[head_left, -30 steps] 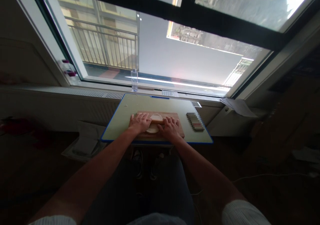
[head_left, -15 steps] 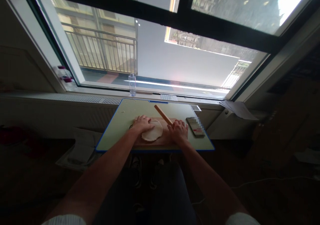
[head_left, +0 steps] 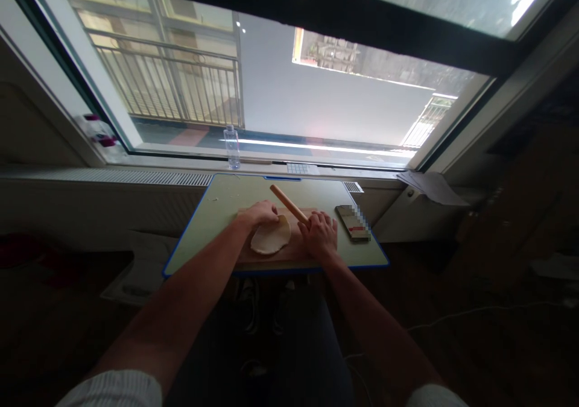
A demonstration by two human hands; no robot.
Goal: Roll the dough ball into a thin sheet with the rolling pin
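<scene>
A flat, pale round of dough [head_left: 271, 237] lies on a wooden board [head_left: 296, 247] at the front of a small table [head_left: 205, 229]. My left hand [head_left: 261, 214] is closed at the dough's far edge, its fingers pinching the rim. My right hand [head_left: 321, 232] rests at the right of the board, wrapped round the near end of a wooden rolling pin [head_left: 289, 203]. The pin slants away to the left, its far end beyond the board. Part of the board is hidden under both hands.
A phone [head_left: 353, 223] lies on the table right of my right hand. A clear bottle [head_left: 232, 148] stands on the windowsill behind the table. Papers [head_left: 432, 188] lie at the right by the sill. A cable [head_left: 479, 312] runs over the floor.
My left hand has gone from lying spread over the dough's left side to pinching its far edge. My right hand still holds the rolling pin. The whole view has shifted slightly.
</scene>
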